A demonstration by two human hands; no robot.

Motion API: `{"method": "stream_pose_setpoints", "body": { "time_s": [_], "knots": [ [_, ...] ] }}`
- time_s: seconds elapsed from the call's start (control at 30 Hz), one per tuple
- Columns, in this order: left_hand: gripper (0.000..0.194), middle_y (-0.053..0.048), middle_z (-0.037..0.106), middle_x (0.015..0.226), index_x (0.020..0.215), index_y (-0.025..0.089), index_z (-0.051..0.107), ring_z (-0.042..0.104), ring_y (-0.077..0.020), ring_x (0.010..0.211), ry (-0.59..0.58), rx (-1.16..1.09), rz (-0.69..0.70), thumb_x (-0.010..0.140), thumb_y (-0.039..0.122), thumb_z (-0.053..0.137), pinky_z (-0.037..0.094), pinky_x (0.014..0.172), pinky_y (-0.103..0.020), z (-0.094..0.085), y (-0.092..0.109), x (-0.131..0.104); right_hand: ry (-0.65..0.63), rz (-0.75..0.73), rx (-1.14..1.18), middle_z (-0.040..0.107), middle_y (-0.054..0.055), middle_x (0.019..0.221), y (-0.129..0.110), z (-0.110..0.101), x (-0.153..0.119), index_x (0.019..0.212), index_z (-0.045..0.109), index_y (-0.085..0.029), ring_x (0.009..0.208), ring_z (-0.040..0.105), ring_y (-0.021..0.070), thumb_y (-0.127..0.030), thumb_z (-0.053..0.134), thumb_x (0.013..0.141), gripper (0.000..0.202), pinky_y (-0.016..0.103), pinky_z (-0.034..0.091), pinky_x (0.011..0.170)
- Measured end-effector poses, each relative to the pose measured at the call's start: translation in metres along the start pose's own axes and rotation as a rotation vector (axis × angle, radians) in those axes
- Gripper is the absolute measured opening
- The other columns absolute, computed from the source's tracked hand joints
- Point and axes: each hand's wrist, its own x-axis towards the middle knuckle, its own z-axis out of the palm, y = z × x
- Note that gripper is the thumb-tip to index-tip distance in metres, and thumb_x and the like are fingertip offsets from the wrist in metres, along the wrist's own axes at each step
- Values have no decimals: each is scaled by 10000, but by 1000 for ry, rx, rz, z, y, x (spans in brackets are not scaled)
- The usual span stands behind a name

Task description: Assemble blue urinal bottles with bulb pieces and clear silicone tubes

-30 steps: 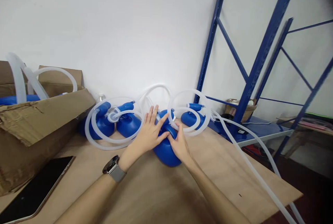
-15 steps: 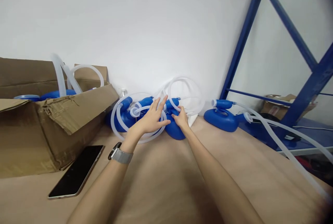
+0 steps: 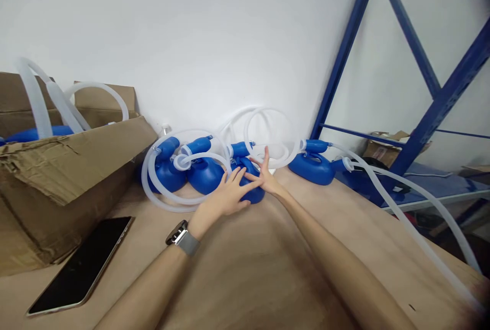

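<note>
Several blue plastic urinal bottles with clear hoses stand in a row along the wall. My left hand (image 3: 229, 194), fingers spread, is in front of the bottle (image 3: 255, 194) nearest my hands and partly hides it. My right hand (image 3: 269, 181) is just right of that bottle, its fingers stretched out and holding nothing. The two hands overlap at the fingertips; whether they touch the bottle I cannot tell. Behind them a coiled clear hose (image 3: 247, 128) leans against the wall. To the left are a middle bottle (image 3: 206, 177) and a left bottle (image 3: 168, 177), with hose loops around them.
An open cardboard box (image 3: 95, 161) holding more hoses and blue bottles stands at the left. A phone (image 3: 82, 266) lies before it. Another blue urinal bottle (image 3: 312, 170) sits at the right, its hose trailing over the table edge beside a blue metal rack (image 3: 344, 54).
My right hand has let go of the bottle and spread its fingers. My left hand has come lower, beside the right. The view has turned slightly right.
</note>
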Motion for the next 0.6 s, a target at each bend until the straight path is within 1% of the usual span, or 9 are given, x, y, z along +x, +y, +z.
{"method": "stream_pose_setpoints", "body": {
  "time_s": [0.07, 0.13, 0.2, 0.27, 0.3, 0.37, 0.47, 0.53, 0.6],
  "knots": [
    [745, -177, 274, 1658, 1541, 432, 374, 225, -443, 1525, 49, 88, 1, 894, 293, 717, 244, 1100, -780, 17, 15, -3, -124, 80, 2, 555, 162, 1472, -6, -38, -31, 1582, -239, -301, 1357, 547, 276, -337, 838, 683, 1403, 538, 472, 1066],
    [692, -189, 305, 1641, 1531, 425, 397, 270, -453, 1504, 100, 125, -38, 912, 343, 696, 189, 1097, -807, 32, 29, -5, -237, 211, 6, 626, 146, 1404, -12, -83, -62, 1577, -253, -308, 1268, 622, 282, -344, 829, 714, 1385, 551, 494, 1038],
    [688, -191, 336, 1626, 1530, 420, 405, 312, -461, 1482, 149, 130, -95, 907, 385, 696, 173, 1105, -805, 43, 39, -7, -265, 394, -11, 710, 117, 1274, -17, -129, -88, 1625, -74, -314, 1077, 725, 288, -340, 828, 722, 1277, 553, 534, 982],
    [728, -198, 330, 1628, 1531, 391, 417, 304, -479, 1480, 194, 130, -139, 873, 423, 727, 173, 1121, -788, 50, 46, -7, -170, 495, -89, 770, 89, 1101, -16, -172, -105, 1589, 293, -293, 994, 748, 301, -319, 864, 666, 1086, 542, 547, 966],
    [752, -209, 321, 1630, 1528, 356, 435, 292, -490, 1480, 210, 133, -156, 850, 447, 747, 177, 1133, -772, 52, 48, -7, -94, 515, -151, 777, 90, 1055, -13, -190, -110, 1485, 491, -277, 999, 744, 315, -311, 881, 632, 939, 534, 549, 960],
    [803, -234, 308, 1631, 1522, 286, 460, 285, -510, 1476, 230, 144, -198, 812, 491, 773, 201, 1152, -739, 56, 51, -6, 29, 526, -279, 770, 122, 1053, 0, -222, -113, 1246, 696, -241, 1041, 723, 345, -344, 890, 593, 689, 526, 544, 956],
    [785, -245, 293, 1635, 1533, 230, 444, 303, -498, 1473, 232, 172, -262, 842, 438, 752, 295, 1150, -683, 62, 53, -5, 224, 515, -377, 717, 186, 1194, 32, -250, -105, 1291, 650, -203, 1111, 683, 360, -418, 813, 657, 689, 516, 547, 932],
    [719, -239, 283, 1642, 1548, 222, 411, 311, -478, 1476, 207, 189, -289, 895, 335, 689, 419, 1088, -639, 66, 53, -2, 410, 511, -433, 727, 201, 1122, 56, -257, -96, 1359, 573, -146, 1011, 714, 335, -401, 746, 711, 717, 473, 580, 855],
    [705, -241, 269, 1647, 1560, 201, 381, 297, -483, 1479, 174, 198, -327, 907, 262, 640, 539, 972, -587, 70, 53, 2, 630, 418, -573, 732, 184, 1023, 76, -257, -86, 1379, 528, -122, 896, 726, 316, -388, 659, 770, 678, 454, 595, 784]
  ]
}}
